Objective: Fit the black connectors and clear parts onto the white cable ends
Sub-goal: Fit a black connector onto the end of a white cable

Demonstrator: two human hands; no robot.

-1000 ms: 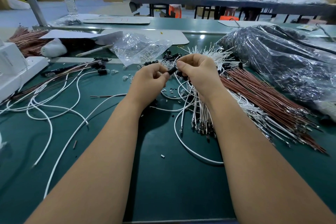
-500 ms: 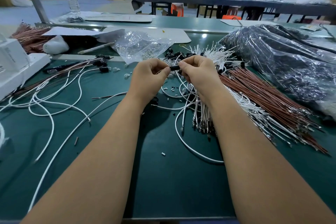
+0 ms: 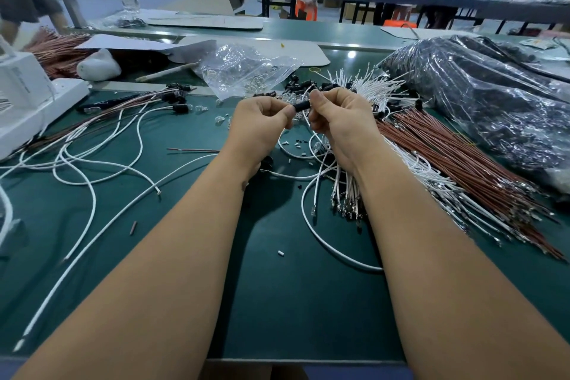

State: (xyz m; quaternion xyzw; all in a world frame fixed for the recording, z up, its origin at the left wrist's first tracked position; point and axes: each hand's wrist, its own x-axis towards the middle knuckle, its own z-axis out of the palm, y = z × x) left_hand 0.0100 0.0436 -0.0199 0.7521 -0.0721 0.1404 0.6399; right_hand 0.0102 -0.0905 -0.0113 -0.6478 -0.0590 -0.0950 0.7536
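Observation:
Both hands meet above the middle of the green bench. A small black connector (image 3: 301,106) is pinched between my left hand (image 3: 260,129) and my right hand (image 3: 340,123), each gripping one end. A white cable (image 3: 327,244) loops down on the mat below my right wrist. More black connectors (image 3: 300,85) lie piled just behind my hands. Loose clear parts (image 3: 200,108) sit on the mat to the left. Finished white cables with black ends (image 3: 180,108) lie further left. What my curled fingers hold besides the connector is hidden.
A clear bag of clear parts (image 3: 243,71) lies behind my hands. A bundle of brown and white wires (image 3: 462,182) fans out at right, beside a large black plastic bag (image 3: 481,95). A white machine (image 3: 27,102) stands at the left edge. People work at a far table.
Both hands have lifted slightly and the connector has turned level between my fingertips. The view has shifted a little downward.

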